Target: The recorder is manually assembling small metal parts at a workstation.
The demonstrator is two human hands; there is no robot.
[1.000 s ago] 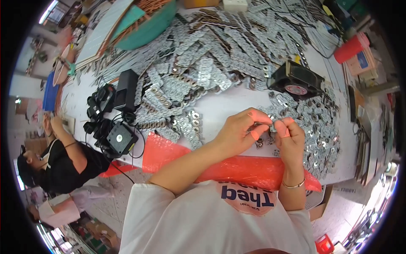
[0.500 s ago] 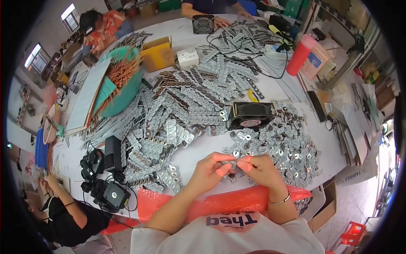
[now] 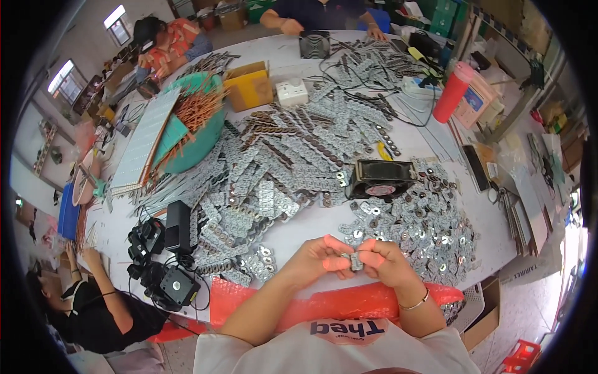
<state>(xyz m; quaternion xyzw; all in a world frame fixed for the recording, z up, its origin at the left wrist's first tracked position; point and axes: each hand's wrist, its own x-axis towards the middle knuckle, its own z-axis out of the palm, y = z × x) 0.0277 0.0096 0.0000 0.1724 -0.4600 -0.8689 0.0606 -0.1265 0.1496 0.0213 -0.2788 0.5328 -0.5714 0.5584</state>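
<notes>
A small silvery metal piece (image 3: 356, 262) is pinched between my two hands, close to the table's near edge. My left hand (image 3: 317, 262) grips it from the left with thumb and fingertips. From the other side, my right hand (image 3: 386, 262) has its thumb and forefinger closed on it. The piece's details are too small to make out. Just beyond my right hand spreads a heap of similar loose metal pieces (image 3: 430, 218), some with round discs. To the left and farther off lie many metal strips (image 3: 293, 193) made up of such pieces.
A black fan (image 3: 381, 179) stands between strips and loose pieces. Red bubble wrap (image 3: 274, 305) lines the near edge. Black adapters (image 3: 177, 287) with cords lie left, near a green basin (image 3: 202, 146) of copper-coloured strips. A red bottle (image 3: 453, 93) stands far right. Other people work around the table.
My hands have come slightly nearer to me, and the metal piece between my fingertips shows more plainly. The view has shifted a little. The person across has moved a hand left of the far fan.
</notes>
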